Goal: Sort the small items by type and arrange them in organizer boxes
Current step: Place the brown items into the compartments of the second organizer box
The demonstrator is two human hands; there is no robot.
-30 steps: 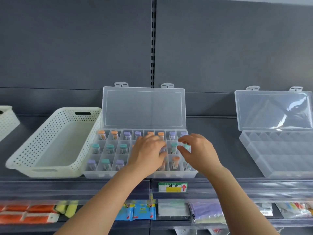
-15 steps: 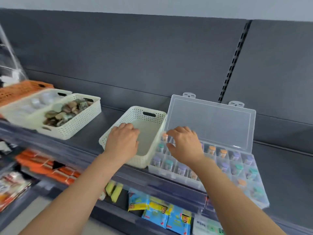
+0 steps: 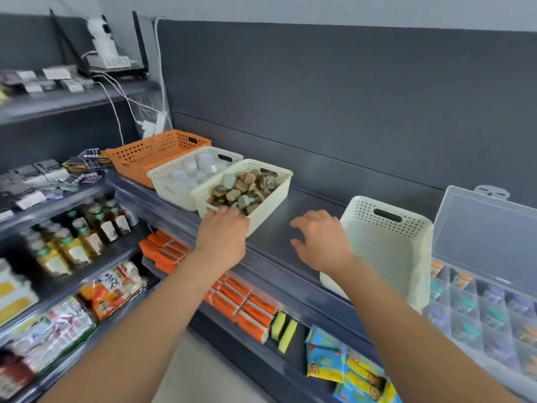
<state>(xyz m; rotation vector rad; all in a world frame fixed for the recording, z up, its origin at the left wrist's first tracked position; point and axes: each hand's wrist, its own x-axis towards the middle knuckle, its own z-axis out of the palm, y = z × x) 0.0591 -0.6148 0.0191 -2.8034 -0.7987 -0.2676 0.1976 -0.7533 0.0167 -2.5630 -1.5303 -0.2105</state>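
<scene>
Your left hand (image 3: 222,231) curls over the near rim of the filled cream basket (image 3: 271,199). Your right hand (image 3: 319,242), fingers spread and empty, hovers to its right, farther off.

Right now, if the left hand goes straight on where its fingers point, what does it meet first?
The cream basket of brown and green items: the left hand is at its near rim and seems to touch it, though depth is unclear.

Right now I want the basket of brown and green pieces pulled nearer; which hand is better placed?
Left. The left hand is at the near rim of that basket. The right hand hovers open above the shelf, apart from it, nearer the empty basket.
</scene>
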